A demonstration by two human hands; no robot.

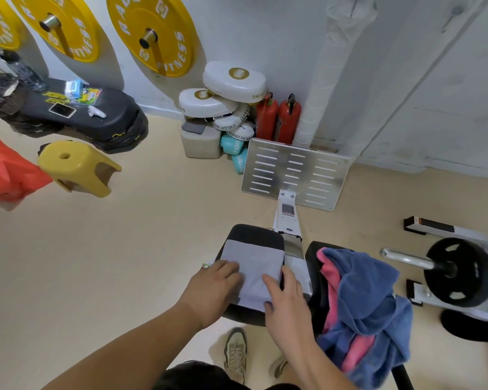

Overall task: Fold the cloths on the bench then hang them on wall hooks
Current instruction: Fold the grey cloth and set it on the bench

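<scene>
A folded light grey cloth [252, 260] lies flat on the black bench pad [254, 232]. My left hand [216, 285] rests flat on the cloth's left edge, fingers straight. My right hand [285, 296] presses on its near right part, fingers spread. To the right, a crumpled blue cloth [369, 299] and a pink cloth [331, 280] lie heaped together on a second black pad [313, 251]. On the grey wall at the upper right a hook [455, 12] shows.
A perforated metal footplate [296, 173] stands beyond the bench. A barbell with a black plate [459, 271] lies at the right. A yellow stool [76, 167], red bag [6, 170], pads and two fire extinguishers [276, 119] line the wall. Beige floor [124, 263] spreads left.
</scene>
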